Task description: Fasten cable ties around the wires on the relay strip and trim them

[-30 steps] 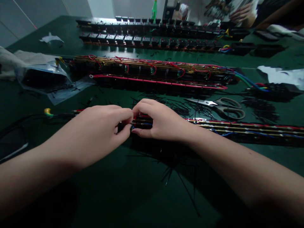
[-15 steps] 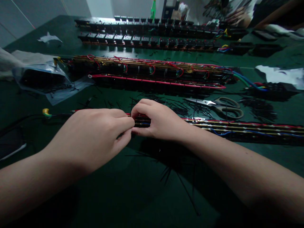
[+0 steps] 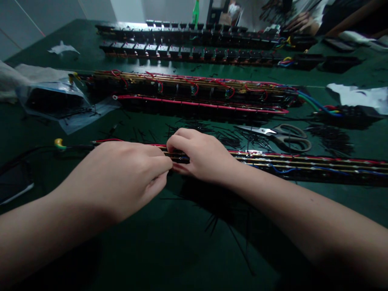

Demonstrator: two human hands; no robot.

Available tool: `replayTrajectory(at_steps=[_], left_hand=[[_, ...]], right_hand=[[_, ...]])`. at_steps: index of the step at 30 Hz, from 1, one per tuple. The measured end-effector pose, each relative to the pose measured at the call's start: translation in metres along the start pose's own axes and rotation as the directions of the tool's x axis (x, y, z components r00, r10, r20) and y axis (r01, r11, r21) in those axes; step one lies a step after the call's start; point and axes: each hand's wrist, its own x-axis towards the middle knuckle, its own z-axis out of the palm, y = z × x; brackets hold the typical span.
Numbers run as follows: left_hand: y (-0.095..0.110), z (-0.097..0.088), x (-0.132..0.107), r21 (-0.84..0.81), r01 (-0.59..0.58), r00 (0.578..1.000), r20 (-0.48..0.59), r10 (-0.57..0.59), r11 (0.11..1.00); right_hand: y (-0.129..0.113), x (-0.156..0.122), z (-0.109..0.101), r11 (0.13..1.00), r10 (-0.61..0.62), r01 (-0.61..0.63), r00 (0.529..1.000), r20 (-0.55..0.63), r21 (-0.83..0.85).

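Note:
A long black bar with brass-coloured rods and red and blue wires [image 3: 291,163] lies across the table before me. My left hand [image 3: 124,178] is over its left part, thumb and fingers pinched together at the bar's near side; what they pinch is hidden. Close against those fingertips, my right hand [image 3: 206,155] arches over the bar, fingers at the far side and thumb at the near side. Its fingertips are partly covered. Behind the right forearm lie scissors [image 3: 292,143] with dark handles. Loose black cable ties [image 3: 227,139] are scattered just beyond the bar.
Another wired bar [image 3: 188,87] with a red cable lies farther back, and more black bars [image 3: 182,52] behind it. A clear plastic bag [image 3: 54,99] with dark contents is at left, a phone-like device [image 3: 15,182] below it. Another person's hand [image 3: 303,22] shows at top right.
My left hand's pinched fingers have moved slightly down and toward me. My right hand has shifted a little left and down, its thumb now closer to the left fingertips.

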Motion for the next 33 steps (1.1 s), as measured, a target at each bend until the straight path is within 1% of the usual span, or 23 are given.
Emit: replayTrajectory(at_steps=[3, 4, 9, 14, 19, 23, 28, 33], left_hand=[[0.001, -0.002, 0.001, 0.079, -0.031, 0.999, 0.023, 0.030, 0.996], [0.001, -0.003, 0.001, 0.082, -0.038, 0.999, 0.023, 0.037, 0.996], [0.002, -0.007, 0.000, 0.071, -0.068, 0.997, 0.047, 0.065, 0.995], [-0.001, -0.005, -0.005, 0.054, -0.069, 0.991, 0.118, 0.063, 0.996], [-0.003, -0.004, -0.006, 0.044, -0.058, 0.987, 0.154, 0.051, 0.997], [-0.004, -0.004, -0.003, 0.047, -0.097, 0.977, 0.195, 0.086, 0.994], [-0.005, -0.004, 0.004, 0.028, -0.092, 0.960, 0.270, 0.081, 0.995], [-0.006, -0.003, 0.010, -0.002, -0.120, 0.949, 0.295, 0.115, 0.993]], right_hand=[[-0.001, -0.001, 0.000, 1.000, -0.009, 0.009, 1.000, 0.012, -0.012], [-0.001, -0.001, 0.000, 1.000, -0.012, 0.012, 1.000, 0.014, -0.017], [-0.003, 0.000, -0.001, 0.999, -0.008, 0.009, 1.000, 0.020, -0.052], [-0.005, 0.000, -0.001, 0.997, 0.007, -0.005, 1.000, 0.024, -0.077], [-0.005, 0.000, -0.001, 0.996, 0.001, 0.000, 1.000, 0.016, -0.087], [-0.005, 0.000, -0.001, 0.995, -0.001, 0.003, 1.000, 0.012, -0.096], [-0.007, 0.000, -0.001, 0.993, -0.003, 0.005, 1.000, 0.016, -0.118], [-0.007, 0.000, 0.000, 0.988, -0.016, 0.019, 1.000, 0.021, -0.151]])
